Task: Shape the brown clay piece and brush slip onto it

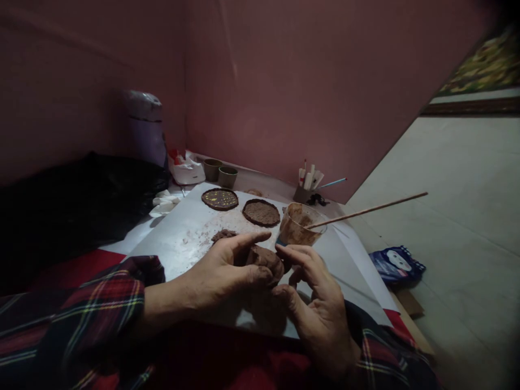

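Observation:
A lump of brown clay (266, 261) is held over the white sheet (162, 260). My left hand (221, 265) grips it from the left, thumb across its near face and fingers behind. Against its right side is my right hand (314, 298), thumb and fingers curled, the fingertips at the clay's edge. Just beyond the left hand lies a crumbly piece of clay (223, 234) on the sheet. Farther back sit two flat round clay discs with raised rims: a yellow-dotted disc (220, 199) and a plain brown disc (261, 213).
A clay-smeared clear cup (298, 227) with a long stick (374, 208) stands behind my right hand. Two small pots (227, 177), a white container (187, 170) and a tool holder (304, 193) line the back. A black plastic bag (81, 200) lies left; pink walls enclose the table.

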`<state>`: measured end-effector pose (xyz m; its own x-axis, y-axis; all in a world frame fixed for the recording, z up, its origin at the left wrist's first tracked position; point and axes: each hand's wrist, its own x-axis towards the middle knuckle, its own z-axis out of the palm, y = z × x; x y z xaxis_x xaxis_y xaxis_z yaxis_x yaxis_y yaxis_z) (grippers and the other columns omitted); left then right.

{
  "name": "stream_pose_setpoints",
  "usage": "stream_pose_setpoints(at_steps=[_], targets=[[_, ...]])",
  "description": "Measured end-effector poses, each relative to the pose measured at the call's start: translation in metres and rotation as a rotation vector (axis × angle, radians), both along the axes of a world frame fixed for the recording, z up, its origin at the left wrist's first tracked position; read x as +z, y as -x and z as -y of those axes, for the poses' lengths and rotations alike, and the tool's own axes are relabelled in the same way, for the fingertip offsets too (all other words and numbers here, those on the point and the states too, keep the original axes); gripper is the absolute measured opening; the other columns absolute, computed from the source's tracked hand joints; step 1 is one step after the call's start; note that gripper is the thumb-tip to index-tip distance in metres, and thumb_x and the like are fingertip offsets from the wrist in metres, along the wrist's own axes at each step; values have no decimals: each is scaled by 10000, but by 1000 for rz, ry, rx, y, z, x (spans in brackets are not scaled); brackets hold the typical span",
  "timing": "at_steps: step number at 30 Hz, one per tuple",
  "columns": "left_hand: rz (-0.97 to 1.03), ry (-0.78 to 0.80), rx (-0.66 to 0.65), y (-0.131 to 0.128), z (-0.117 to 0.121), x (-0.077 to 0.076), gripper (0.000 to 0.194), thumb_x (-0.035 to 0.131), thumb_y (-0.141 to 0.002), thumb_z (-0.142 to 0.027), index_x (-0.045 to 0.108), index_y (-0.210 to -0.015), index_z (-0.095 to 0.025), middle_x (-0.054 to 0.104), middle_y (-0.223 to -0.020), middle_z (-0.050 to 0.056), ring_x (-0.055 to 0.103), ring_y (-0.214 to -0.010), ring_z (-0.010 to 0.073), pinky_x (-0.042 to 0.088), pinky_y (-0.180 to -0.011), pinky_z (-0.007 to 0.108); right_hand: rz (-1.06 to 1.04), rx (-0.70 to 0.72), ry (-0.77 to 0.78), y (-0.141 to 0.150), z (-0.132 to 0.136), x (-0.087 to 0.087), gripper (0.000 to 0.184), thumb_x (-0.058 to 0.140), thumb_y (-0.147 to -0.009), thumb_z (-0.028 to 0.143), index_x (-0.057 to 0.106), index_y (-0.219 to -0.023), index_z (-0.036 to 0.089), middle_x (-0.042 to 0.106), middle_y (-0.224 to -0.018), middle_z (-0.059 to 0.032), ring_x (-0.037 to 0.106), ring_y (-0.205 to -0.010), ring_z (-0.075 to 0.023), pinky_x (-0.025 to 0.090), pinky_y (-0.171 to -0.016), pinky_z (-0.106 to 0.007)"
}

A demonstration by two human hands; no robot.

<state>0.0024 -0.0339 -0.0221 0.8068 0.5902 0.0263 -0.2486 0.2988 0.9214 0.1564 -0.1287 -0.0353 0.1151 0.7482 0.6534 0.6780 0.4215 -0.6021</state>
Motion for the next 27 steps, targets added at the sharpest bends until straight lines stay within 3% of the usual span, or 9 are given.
stream_pose_setpoints(at_steps=[6, 12, 17, 24, 27], targets=[[-18, -95, 1, 3, 3, 9, 549, 785, -670, -145, 612, -1189, -180, 679, -904, 2, 607, -815, 123, 464, -722, 215, 58, 14, 33, 0, -1, 1, 290, 609, -833, 242, 594, -1119, 194, 562, -1091, -88, 600, -916, -176, 527, -624, -252], [-155, -305, 81, 5, 5, 11, 471, 768, -710, -256, 669, -1168, -213, 710, -959, 18, 627, -890, 178, 492, -777, 241, 102, -11, -27, -2, -3, -2, 299, 621, -802, 165, 603, -1095, 223, 572, -1095, -81, 605, -920, -186, 532, -650, -280], [-153, -411, 61, 7, 4, 11, 393, 713, -770, -287, 688, -1157, -228, 737, -981, 22, 648, -922, 207, 493, -814, 263, 87, -29, -56, 1, 0, -2, 310, 615, -775, 101, 608, -1059, 225, 581, -1076, -67, 602, -881, -171, 520, -612, -260], [-80, -355, 46, 7, 5, 7, 300, 717, -772, -253, 729, -1070, -216, 746, -977, 21, 658, -936, 197, 488, -814, 243, 68, -22, -112, 5, 0, 0, 298, 623, -764, 59, 605, -1009, 227, 589, -1018, -32, 598, -843, -140, 517, -642, -236], [-24, -199, 35, 4, 4, 5, 476, 758, -726, -207, 648, -1188, -235, 731, -1000, 26, 657, -928, 186, 500, -779, 244, 42, -44, -109, 6, 1, 0, 300, 627, -778, 76, 615, -1033, 236, 580, -1053, -38, 602, -910, -152, 528, -716, -253]])
